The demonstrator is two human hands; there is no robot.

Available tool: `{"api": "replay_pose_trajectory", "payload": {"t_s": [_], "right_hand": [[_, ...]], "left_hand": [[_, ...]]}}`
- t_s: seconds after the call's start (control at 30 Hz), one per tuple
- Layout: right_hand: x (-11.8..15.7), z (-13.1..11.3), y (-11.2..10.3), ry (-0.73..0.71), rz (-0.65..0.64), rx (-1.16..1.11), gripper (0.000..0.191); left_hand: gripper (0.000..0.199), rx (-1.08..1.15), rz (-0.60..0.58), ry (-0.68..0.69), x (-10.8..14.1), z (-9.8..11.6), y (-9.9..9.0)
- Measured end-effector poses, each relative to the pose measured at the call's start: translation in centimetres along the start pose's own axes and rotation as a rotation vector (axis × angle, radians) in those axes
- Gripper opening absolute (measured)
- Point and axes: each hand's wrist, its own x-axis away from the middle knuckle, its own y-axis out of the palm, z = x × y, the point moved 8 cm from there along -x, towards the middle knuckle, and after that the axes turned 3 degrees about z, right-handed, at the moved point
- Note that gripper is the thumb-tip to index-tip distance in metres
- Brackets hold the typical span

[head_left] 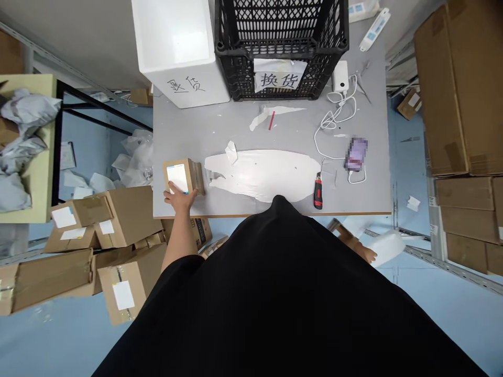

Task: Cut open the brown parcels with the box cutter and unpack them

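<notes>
Near the table's left end, my left hand (pixel 181 199) rests with spread fingers against the front of a small cardboard box (pixel 195 175) bearing a white label (pixel 177 177). Beyond the table's front edge, at the right, my right hand (pixel 368 254) shows only in part beside a white sheet (pixel 387 247); its fingers are too small and hidden to read. A long white paper-like sheet (pixel 263 175) lies flat at the table's middle, with a crumpled white scrap (pixel 231 152) on its upper left. The red and black cutter (pixel 318 192) lies at its right end.
A white bin (pixel 188 86) and black crate (pixel 275 47) stand at the table's back. A phone (pixel 357 153) and white cable (pixel 330 121) lie at right. Cartons (pixel 133 214) crowd the left floor; large boxes (pixel 444 94) stand at right.
</notes>
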Motion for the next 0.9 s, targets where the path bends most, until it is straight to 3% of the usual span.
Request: {"api": "replay_pose_trajectory", "payload": {"t_s": [0.1,0.17,0.23,0.3,0.4,0.5,0.6,0.67,0.77,0.9], "right_hand": [[-0.9,1.8,2.0,0.237,0.084,0.024,0.02],[-1.3,1.0,3.5,0.287,0.114,0.015,0.018],[-1.9,-2.0,5.1,0.204,0.103,-0.019,0.019],[-2.3,-7.1,7.2,-0.028,0.008,-0.076,0.027],[-1.5,-14.1,10.5,-0.301,-0.186,-0.066,0.038],[-0.8,-17.9,13.0,-0.364,-0.289,0.065,0.053],[-0.7,-18.8,14.5,-0.344,-0.325,0.178,0.056],[-0.8,-18.7,15.0,-0.34,-0.328,0.223,0.052],[-1.2,-18.2,15.3,-0.347,-0.329,0.247,0.049],[-1.6,-17.4,15.6,-0.309,-0.322,0.255,0.052]], "left_hand": [[0.106,0.016,0.037,0.04,-0.2,0.2,-0.6],[0.102,0.064,0.035,0.089,0.5,1.1,-0.6],[0.098,0.161,-0.023,0.174,1.8,2.8,0.0],[0.094,0.303,-0.15,0.3,4.0,5.6,1.2],[0.085,0.48,-0.392,0.535,8.5,11.1,3.5],[0.082,0.487,-0.709,0.704,13.2,16.6,6.7],[0.083,0.384,-0.999,0.794,16.7,20.6,10.1],[0.082,0.302,-1.105,0.801,17.7,22.1,12.0],[0.08,0.301,-1.179,0.715,17.5,22.9,14.0],[0.063,0.515,-1.119,0.631,15.7,23.3,14.2]]}}
